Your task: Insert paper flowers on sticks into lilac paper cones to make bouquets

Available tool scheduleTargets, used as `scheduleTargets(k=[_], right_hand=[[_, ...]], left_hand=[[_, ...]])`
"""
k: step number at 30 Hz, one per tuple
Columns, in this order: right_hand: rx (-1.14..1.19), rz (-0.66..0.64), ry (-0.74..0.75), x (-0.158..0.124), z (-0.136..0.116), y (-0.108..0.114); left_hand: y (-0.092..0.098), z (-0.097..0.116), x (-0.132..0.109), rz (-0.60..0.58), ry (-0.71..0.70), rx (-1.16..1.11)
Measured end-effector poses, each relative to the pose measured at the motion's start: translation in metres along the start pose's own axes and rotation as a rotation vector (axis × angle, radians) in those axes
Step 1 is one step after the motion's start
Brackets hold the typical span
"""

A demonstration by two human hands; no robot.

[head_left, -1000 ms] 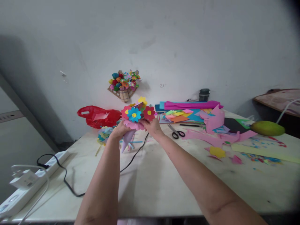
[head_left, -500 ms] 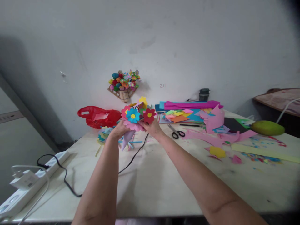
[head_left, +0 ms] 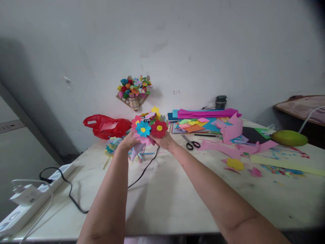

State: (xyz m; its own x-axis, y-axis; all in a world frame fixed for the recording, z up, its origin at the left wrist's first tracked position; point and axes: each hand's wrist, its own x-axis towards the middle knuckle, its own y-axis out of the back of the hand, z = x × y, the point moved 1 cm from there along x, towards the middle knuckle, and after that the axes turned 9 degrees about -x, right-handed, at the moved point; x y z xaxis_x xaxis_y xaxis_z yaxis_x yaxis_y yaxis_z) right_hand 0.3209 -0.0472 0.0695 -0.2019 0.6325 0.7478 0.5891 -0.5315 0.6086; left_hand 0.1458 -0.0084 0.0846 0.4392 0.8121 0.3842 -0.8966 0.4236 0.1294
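Observation:
A bouquet of paper flowers (head_left: 143, 129) is held up over the far part of the table, with blue, red, pink and yellow blooms around a lilac paper cone (head_left: 137, 151). My left hand (head_left: 128, 141) is closed around its left side, the fingers mostly hidden behind the blooms. On the right side my right hand (head_left: 164, 140) grips under the red flower (head_left: 159, 128); its fingertips are covered by petals. More paper flowers (head_left: 113, 146) lie on the table just left of my left hand.
Black-handled scissors (head_left: 191, 144) lie right of my hands, near pink paper scraps (head_left: 218, 147) and stacked coloured paper (head_left: 203, 114). A red plastic bag (head_left: 108, 127) is at the back left. A power strip (head_left: 40, 198) and black cable (head_left: 144, 171) occupy the left. A green fruit (head_left: 289, 138) sits right.
The red flower at the right of the bouquet has shifted slightly left and down and faces me more fully. My right hand has shifted slightly beneath it; my left hand stays about the same.

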Motion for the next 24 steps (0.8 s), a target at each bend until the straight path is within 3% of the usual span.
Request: scheduleTargets(k=[3, 6, 9, 15, 19, 24], right_hand=[[-0.137, -0.096, 0.012, 0.001, -0.003, 0.001], [-0.134, 0.011, -0.047, -0.001, -0.006, -0.002], [-0.078, 0.153, -0.077, -0.005, -0.008, -0.003], [0.148, 0.381, -0.07, -0.013, -0.016, 0.002], [0.145, 0.31, -0.131, -0.014, -0.018, -0.001], [0.037, 0.042, -0.221, -0.016, -0.02, -0.012]], left_hand=[[0.002, -0.005, -0.001, -0.002, 0.04, -0.03], [0.005, -0.01, 0.0, 0.015, 0.051, -0.066], [0.012, -0.018, 0.003, 0.062, -0.029, -0.116], [0.023, -0.033, 0.011, 0.418, -0.199, -0.273], [0.02, -0.033, 0.011, 0.621, -0.386, -0.375], [0.019, -0.037, 0.007, 0.778, -0.528, -0.424]])
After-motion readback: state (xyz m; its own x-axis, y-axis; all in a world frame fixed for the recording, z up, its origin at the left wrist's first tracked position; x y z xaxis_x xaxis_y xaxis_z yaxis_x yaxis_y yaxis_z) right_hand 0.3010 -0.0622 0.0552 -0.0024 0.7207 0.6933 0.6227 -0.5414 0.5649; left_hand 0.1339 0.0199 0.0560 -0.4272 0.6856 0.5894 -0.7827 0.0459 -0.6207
